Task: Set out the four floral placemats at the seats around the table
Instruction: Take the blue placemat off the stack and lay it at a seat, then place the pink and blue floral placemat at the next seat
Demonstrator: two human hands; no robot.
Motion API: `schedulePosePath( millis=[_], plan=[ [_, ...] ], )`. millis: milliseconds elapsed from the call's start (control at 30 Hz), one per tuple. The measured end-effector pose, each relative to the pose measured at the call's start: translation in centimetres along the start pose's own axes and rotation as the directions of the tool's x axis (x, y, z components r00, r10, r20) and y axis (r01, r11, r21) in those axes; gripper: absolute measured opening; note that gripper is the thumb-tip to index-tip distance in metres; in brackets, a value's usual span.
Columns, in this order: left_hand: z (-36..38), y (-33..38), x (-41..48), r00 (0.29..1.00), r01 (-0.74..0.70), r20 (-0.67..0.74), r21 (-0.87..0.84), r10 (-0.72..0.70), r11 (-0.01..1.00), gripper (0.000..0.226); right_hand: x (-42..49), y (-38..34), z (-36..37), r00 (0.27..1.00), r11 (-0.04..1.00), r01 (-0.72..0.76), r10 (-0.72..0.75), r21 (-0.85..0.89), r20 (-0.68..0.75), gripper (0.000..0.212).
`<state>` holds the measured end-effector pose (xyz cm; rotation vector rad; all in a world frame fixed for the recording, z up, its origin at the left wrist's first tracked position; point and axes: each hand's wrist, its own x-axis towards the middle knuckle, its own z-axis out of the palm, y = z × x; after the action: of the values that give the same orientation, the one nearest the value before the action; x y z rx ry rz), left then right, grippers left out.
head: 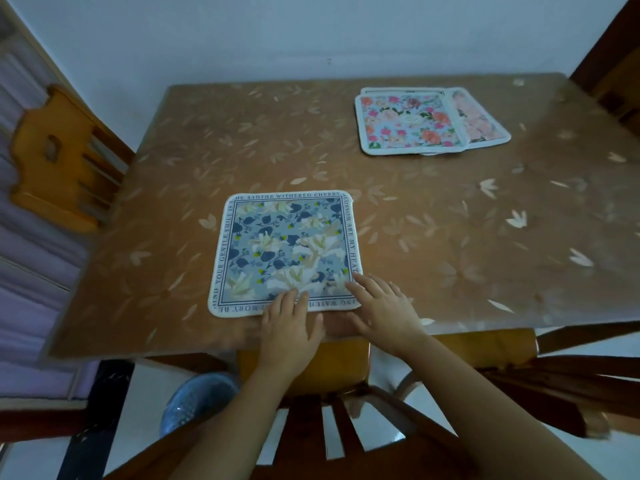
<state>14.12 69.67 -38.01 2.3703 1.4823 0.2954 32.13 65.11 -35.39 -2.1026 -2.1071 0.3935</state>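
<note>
Head view: your left hand point(290, 325) and right hand point(383, 311) both lie flat, fingers straight and a bit spread, nothing pinched. Left fingertips press the near edge of the blue placemat point(284, 251) around its middle. Right fingertips sit on its near right corner, with the palm off the mat on the table point(450, 237).

The blue placemat is square with rounded corners and a pale rim. A dark line frame with printed capital lettering runs round the border. Inside is a grey-blue field with navy leaves, cream and white blossoms and small yellow dots. It lies flat and runs forward from your fingertips, roughly square to the table's near edge.

Well ahead of your right hand and a little to its right sits the pink placemat point(408, 121), with red, pink and orange flowers on light blue. It tops a loose stack. A paler pink mat point(483, 123) pokes out from under it on the right; how many lie beneath you cannot tell.

A wooden chair point(311, 424) is below your wrists. An orange chair point(57, 157) stands far left of your left hand.
</note>
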Motion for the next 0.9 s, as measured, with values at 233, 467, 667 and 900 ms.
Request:
schedulePosePath(
  millis=[233, 467, 667, 900],
  plan=[
    [0.7, 10.1, -0.6, 0.996, -0.063, -0.064, 0.021, 0.064, 0.998, 0.051, -5.7, 6.4, -5.0, 0.999, 0.997, 0.009, -0.011, -0.071, -0.033, 0.054],
    [1.5, 18.7, -1.5, 0.988, -0.084, -0.126, 0.018, 0.086, 0.996, 0.048, -10.4, 12.5, -8.3, 0.996, 0.998, -0.006, 0.001, -0.056, -0.091, 0.052],
    [2.6, 22.9, -1.5, 0.987, -0.1, -0.13, -0.003, 0.098, 0.995, 0.045, -12.2, 16.3, -9.7, 0.994, 0.998, -0.059, 0.059, 0.005, -0.095, 0.051],
    [3.2, 24.1, 2.7, 0.983, -0.162, -0.089, 0.015, 0.162, 0.987, 0.045, -11.3, 18.7, -11.1, 0.98, 0.989, -0.144, 0.145, 0.02, -0.139, 0.051]
  ],
)
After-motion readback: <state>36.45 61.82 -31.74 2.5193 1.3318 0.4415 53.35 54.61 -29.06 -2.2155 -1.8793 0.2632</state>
